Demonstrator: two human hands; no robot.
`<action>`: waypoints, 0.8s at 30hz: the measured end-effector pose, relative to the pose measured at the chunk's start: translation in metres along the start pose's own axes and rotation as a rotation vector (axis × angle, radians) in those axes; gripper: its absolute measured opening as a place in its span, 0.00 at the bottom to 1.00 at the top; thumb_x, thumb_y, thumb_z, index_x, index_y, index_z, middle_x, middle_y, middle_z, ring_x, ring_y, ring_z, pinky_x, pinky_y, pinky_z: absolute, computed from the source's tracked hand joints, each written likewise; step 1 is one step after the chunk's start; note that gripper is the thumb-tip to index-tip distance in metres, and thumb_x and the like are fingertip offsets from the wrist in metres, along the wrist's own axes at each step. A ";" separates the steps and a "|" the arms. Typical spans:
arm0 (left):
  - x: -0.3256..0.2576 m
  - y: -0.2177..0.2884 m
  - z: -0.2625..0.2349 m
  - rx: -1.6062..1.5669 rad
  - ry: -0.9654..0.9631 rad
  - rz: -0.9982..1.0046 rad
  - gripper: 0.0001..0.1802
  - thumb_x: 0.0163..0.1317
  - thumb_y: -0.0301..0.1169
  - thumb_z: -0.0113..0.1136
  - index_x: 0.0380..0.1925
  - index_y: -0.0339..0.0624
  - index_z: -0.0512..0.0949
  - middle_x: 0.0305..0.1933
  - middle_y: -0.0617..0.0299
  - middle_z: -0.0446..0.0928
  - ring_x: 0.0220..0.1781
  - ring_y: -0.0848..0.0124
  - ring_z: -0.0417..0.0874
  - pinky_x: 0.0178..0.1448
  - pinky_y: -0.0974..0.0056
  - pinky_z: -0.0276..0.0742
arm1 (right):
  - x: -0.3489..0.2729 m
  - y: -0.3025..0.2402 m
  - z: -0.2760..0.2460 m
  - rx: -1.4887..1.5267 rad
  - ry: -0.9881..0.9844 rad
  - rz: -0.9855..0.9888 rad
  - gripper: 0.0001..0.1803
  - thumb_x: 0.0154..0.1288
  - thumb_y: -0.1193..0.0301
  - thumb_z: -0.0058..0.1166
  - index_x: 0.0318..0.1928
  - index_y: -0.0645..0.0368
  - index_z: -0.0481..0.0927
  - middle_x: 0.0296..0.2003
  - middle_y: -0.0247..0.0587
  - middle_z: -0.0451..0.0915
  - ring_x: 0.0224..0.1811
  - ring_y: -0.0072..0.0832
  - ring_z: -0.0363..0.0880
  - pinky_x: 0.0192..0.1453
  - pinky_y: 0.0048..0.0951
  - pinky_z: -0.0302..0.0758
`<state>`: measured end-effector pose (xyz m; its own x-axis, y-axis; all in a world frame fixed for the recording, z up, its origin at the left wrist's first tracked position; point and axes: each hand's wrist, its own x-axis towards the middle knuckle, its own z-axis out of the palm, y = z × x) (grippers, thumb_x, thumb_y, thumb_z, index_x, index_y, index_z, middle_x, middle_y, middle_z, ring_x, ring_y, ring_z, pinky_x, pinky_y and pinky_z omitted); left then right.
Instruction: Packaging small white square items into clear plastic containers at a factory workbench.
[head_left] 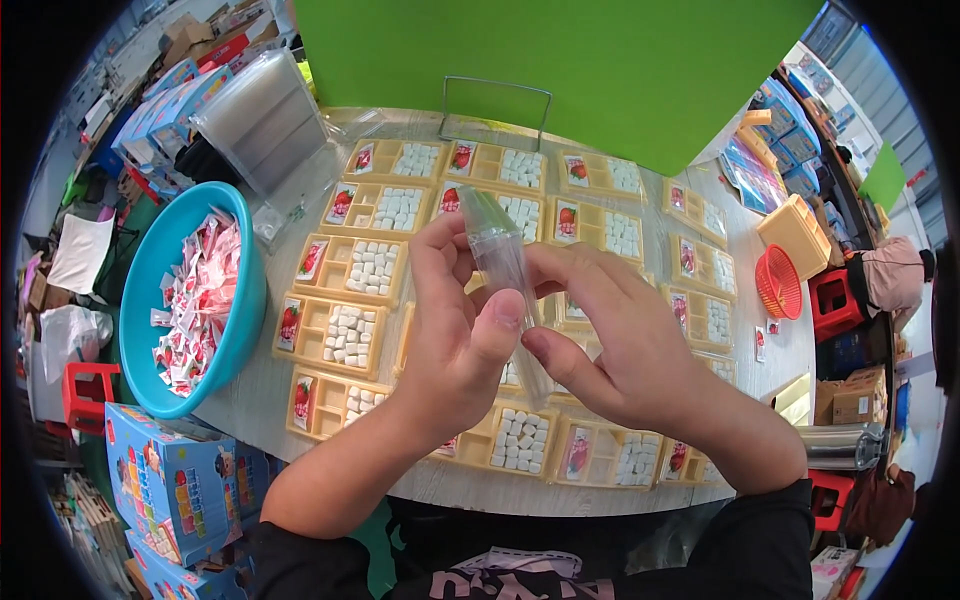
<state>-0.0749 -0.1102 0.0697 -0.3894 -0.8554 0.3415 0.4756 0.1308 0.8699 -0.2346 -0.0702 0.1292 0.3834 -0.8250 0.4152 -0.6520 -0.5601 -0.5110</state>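
Note:
A thin, clear plastic cover (500,250) is held tilted above the table's middle. My left hand (450,335) grips its left side, thumb lying along it, while my right hand (615,345) pinches its right edge between thumb and fingers. Beneath both hands spread rows of cream compartment trays (313,345). Most show a sachet (290,322) with a strawberry picture at one end and small white marshmallow-like pieces (348,335) at the other, with bare compartments between. My hands and forearms hide several trays in the middle.
At left stands a teal basin (256,300) full of sachets, with a stack of clear plastic covers (255,120) behind it. A green panel (560,60) and wire stand (494,80) rise at the back. A red basket (778,285) sits right; blue boxes (170,490) stand lower left.

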 end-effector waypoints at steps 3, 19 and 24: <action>0.000 0.002 0.000 0.008 -0.013 -0.008 0.40 0.67 0.47 0.57 0.64 0.35 0.47 0.58 0.48 0.60 0.60 0.62 0.72 0.66 0.53 0.73 | -0.001 -0.003 0.000 -0.043 0.025 -0.007 0.27 0.60 0.71 0.59 0.58 0.66 0.70 0.45 0.50 0.79 0.44 0.42 0.81 0.52 0.39 0.75; 0.000 0.000 -0.001 0.096 -0.007 0.009 0.38 0.68 0.48 0.56 0.64 0.36 0.49 0.59 0.49 0.62 0.61 0.63 0.70 0.65 0.54 0.68 | -0.001 -0.004 -0.002 0.066 0.003 0.090 0.27 0.60 0.72 0.56 0.59 0.67 0.69 0.46 0.53 0.79 0.45 0.43 0.82 0.51 0.39 0.77; -0.001 -0.001 -0.003 0.129 -0.008 -0.002 0.38 0.68 0.48 0.55 0.64 0.36 0.49 0.59 0.49 0.62 0.61 0.63 0.70 0.65 0.54 0.68 | -0.002 -0.002 -0.002 0.074 0.004 0.089 0.27 0.60 0.72 0.55 0.60 0.67 0.68 0.46 0.53 0.80 0.46 0.43 0.82 0.52 0.39 0.76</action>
<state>-0.0733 -0.1112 0.0675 -0.3969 -0.8515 0.3426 0.3698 0.1933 0.9088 -0.2352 -0.0668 0.1310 0.3231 -0.8716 0.3685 -0.6330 -0.4886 -0.6005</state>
